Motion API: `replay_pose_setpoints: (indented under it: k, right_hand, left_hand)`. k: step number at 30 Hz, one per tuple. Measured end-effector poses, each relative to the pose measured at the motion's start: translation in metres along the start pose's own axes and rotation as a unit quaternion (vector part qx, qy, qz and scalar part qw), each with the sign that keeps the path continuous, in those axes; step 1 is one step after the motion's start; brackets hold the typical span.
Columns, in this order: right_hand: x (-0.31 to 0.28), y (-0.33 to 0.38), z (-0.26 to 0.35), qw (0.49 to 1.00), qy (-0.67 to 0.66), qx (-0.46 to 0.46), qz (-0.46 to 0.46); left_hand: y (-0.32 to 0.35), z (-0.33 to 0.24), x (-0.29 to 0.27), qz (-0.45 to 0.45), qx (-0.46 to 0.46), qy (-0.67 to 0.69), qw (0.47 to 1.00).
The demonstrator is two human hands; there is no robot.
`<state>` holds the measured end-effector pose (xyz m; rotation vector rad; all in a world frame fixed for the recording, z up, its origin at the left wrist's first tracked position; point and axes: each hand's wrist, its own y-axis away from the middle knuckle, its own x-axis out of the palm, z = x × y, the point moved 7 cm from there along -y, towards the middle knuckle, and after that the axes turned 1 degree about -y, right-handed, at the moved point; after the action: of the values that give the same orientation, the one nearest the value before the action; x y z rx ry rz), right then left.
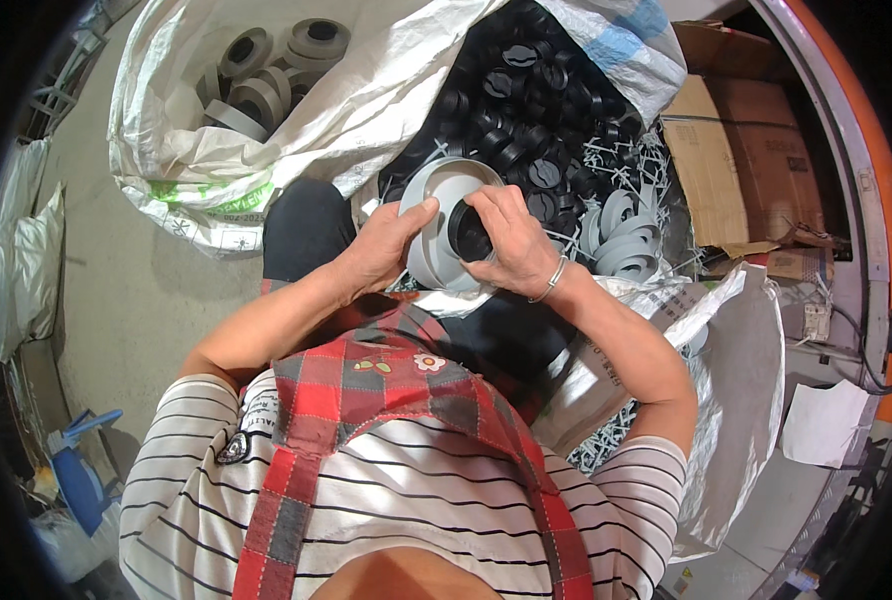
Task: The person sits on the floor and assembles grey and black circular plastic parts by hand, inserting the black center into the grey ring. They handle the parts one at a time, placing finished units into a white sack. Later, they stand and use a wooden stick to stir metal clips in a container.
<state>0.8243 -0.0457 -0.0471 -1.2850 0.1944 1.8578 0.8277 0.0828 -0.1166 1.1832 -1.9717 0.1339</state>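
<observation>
In front of my lap, my left hand (382, 248) grips a wide grey plastic ring-shaped part (428, 205) by its left side, thumb on the upper edge. My right hand (518, 240) has its fingers curled round a black round cap (472, 236), which sits at the opening in the grey part's middle. Whether the cap is fully seated in it I cannot tell. Just beyond my hands lies a heap of black round caps (521, 85) in a white woven sack. Several grey rings (628, 240) lie stacked to the right of my right hand.
At the far left, an open white woven sack (166, 145) holds several grey ring parts (316, 45). Thin grey plastic scraps (641, 165) lie beside the black caps. Cardboard boxes (756, 150) stand at the right. A blue dustpan-like object (81, 490) is at the lower left.
</observation>
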Motion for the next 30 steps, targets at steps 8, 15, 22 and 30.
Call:
replay_pose_setpoints:
  k: [8,15,22,30]
  right_hand:
    - [0.001,-0.005,-0.027,0.973,-0.108,0.198,-0.053]
    - [0.023,0.024,-0.074,0.688,-0.516,0.509,0.026]
    - [0.046,0.168,-0.220,0.779,0.081,0.566,0.257]
    - [0.015,0.101,-0.196,0.821,0.017,0.537,0.193]
  left_hand:
    - [0.006,-0.001,0.008,-0.003,0.073,-0.021,0.997]
    - [0.012,-0.067,-0.006,-0.094,0.328,-0.422,0.840]
    - [0.025,-0.216,0.011,-0.193,0.560,-0.491,0.639]
    - [-0.006,-0.017,0.011,0.117,0.304,-0.663,0.674]
